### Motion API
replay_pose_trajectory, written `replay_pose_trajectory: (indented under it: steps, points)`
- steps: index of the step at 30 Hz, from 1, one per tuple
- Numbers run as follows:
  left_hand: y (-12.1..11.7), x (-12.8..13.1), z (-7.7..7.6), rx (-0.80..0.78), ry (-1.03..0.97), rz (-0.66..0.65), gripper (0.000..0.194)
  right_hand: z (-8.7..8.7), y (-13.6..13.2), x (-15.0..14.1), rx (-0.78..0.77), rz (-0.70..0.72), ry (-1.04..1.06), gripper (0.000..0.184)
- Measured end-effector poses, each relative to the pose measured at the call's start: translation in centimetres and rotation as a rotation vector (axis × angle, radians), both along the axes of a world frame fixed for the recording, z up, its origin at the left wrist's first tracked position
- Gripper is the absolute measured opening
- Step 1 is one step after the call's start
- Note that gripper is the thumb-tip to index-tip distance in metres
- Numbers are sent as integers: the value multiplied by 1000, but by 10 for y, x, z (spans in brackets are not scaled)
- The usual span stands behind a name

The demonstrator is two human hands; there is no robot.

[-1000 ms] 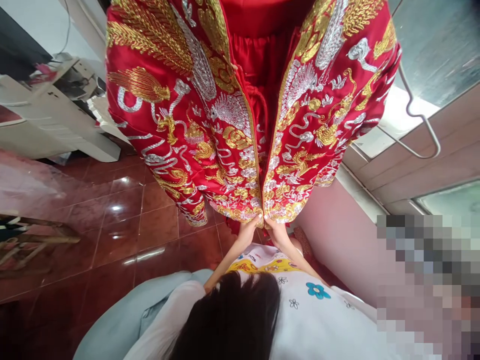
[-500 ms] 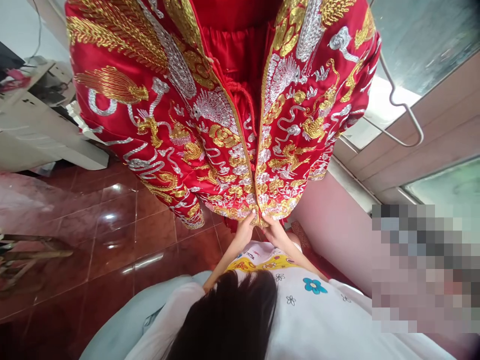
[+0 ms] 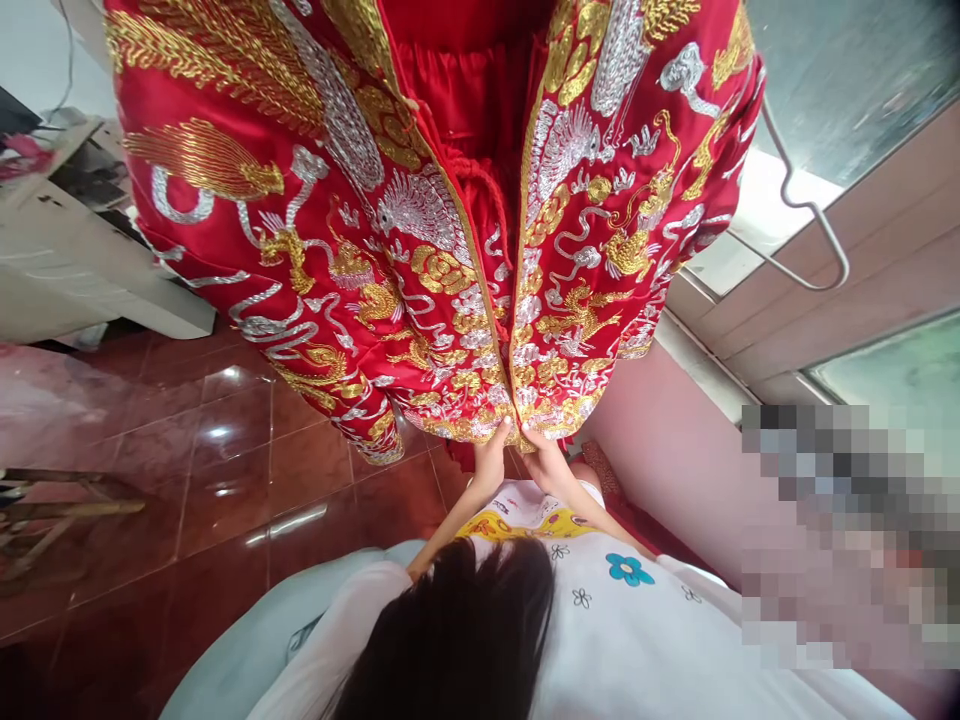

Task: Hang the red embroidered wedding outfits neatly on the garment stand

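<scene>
A white desk stood at the upper left of the frame, above a wooden stand at the left edge. An embroidered red jacket filled the upper middle, its front edges close together near the hem. At centre, the left hand pinched one hem corner; just beside it, the right hand pinched the other. A bent white rod showed upper right.

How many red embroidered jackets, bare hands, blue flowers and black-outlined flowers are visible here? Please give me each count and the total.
Red embroidered jacket: 1
Bare hands: 2 (left hand, right hand)
Blue flower: 1
Black-outlined flowers: 3
Total: 7
</scene>
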State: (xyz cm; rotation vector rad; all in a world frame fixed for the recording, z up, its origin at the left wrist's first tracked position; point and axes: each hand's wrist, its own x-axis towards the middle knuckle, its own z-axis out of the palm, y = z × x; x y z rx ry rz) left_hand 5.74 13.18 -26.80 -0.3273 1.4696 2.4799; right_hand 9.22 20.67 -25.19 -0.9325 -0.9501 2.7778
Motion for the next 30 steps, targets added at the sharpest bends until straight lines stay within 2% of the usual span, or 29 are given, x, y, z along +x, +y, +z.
replay_pose_trajectory:
  steps: [6, 14, 21, 30]
  points:
    - [-2, -1, -9, -54, 117, 33, 56, 3, -3, 0, -23, -25, -30, 37]
    - [-6, -3, -12, -97, 160, 3, 54, 1, -4, -1, -24, -50, -47, 40]
    - [-6, -1, -11, -135, 150, 39, 51, -4, -6, -2, 20, -89, -43, 43]
    - [-8, 1, -4, -199, 114, 97, 41, -6, -6, 2, 104, -96, -35, 56]
